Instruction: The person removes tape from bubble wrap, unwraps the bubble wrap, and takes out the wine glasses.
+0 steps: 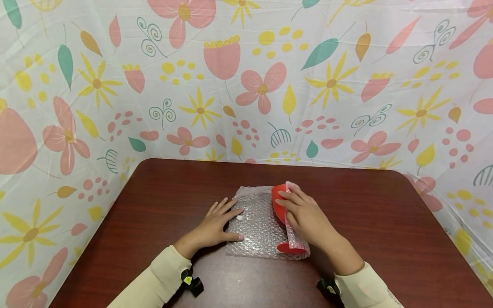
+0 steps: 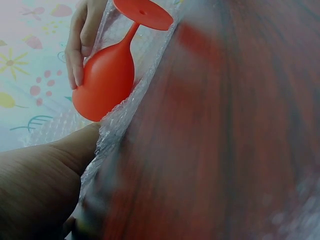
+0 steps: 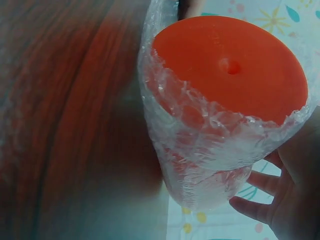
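A red plastic wine glass [image 1: 279, 204] lies on its side along the right part of a sheet of clear bubble wrap [image 1: 257, 226], its foot toward the person. The wrap's right edge is folded up over the glass. My right hand [image 1: 310, 218] holds the glass through this flap, fingertips over the bowl. My left hand [image 1: 213, 226] rests with spread fingers on the wrap's left edge. In the left wrist view, the bowl and stem [image 2: 112, 70] show uncovered; in the right wrist view, wrap covers part of the round foot [image 3: 240, 65].
The wrap lies on a dark red-brown wooden table [image 1: 173, 184] with rounded far corners. A white cloth [image 1: 239, 141] printed with flowers and leaves hangs behind the table and along its sides. Black straps with bows are at both wrists, by the cream sleeves.
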{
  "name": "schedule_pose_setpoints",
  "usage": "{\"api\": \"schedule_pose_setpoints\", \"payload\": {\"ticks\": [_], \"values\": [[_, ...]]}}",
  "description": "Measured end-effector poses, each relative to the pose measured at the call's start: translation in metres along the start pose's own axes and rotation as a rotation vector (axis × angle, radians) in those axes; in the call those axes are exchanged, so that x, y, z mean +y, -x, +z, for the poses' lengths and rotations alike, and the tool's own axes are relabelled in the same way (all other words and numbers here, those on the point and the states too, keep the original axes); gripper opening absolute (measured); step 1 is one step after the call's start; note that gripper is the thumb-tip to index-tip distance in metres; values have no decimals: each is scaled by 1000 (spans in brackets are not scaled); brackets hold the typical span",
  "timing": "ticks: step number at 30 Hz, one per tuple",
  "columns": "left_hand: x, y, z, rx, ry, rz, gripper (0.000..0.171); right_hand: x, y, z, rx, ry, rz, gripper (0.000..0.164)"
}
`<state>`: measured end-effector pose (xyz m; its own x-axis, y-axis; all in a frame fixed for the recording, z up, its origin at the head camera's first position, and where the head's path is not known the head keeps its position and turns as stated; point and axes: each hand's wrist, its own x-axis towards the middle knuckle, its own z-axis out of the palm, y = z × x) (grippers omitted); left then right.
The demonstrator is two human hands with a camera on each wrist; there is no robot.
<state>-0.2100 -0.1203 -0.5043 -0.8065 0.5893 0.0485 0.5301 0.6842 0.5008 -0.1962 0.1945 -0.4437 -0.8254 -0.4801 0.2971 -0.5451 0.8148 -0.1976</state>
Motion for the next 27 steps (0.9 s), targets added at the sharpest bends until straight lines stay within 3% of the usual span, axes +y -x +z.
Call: {"api": "schedule_pose_setpoints", "payload": {"ticks": [10, 27], "values": [[0, 0, 0, -4, 1, 0, 84, 5, 3, 2, 77, -2, -35, 44], [-2, -1, 2, -9, 3, -9, 84, 10, 7, -2, 81, 20, -44, 45]]}}
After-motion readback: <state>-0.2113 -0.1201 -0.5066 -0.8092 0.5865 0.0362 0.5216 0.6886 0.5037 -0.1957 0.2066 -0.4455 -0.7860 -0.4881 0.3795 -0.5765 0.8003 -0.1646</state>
